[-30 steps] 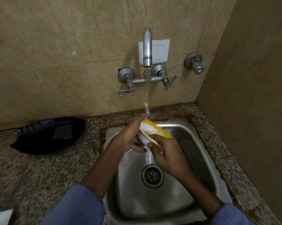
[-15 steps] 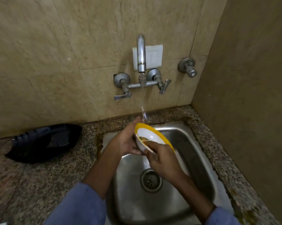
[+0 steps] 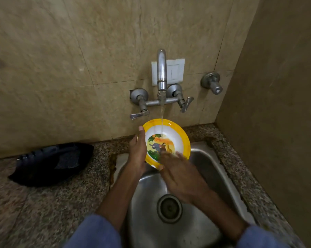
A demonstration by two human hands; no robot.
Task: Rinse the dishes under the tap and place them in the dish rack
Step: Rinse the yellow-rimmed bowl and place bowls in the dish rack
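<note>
A yellow-rimmed bowl (image 3: 179, 136) with a cartoon elephant picture inside is tilted toward me under the tap (image 3: 161, 68). A thin stream of water falls into its upper inner side. My left hand (image 3: 137, 151) grips the bowl's left rim, thumb up along the edge. My right hand (image 3: 179, 174) is blurred, its spread fingers resting on the bowl's lower inner surface. Both hands hold the bowl above the back edge of the steel sink (image 3: 210, 169).
A black dish rack (image 3: 52, 163) lies on the granite counter (image 3: 34, 203) left of the sink. Two lever handles flank the tap; another valve (image 3: 213, 83) is on the wall to the right. A side wall closes in on the right. The drain (image 3: 169, 208) sits mid-sink.
The bowl has been lifted and tipped so its inside faces me and the stream lands in it. My right hand has shifted from gripping the lower rim to rubbing inside.
</note>
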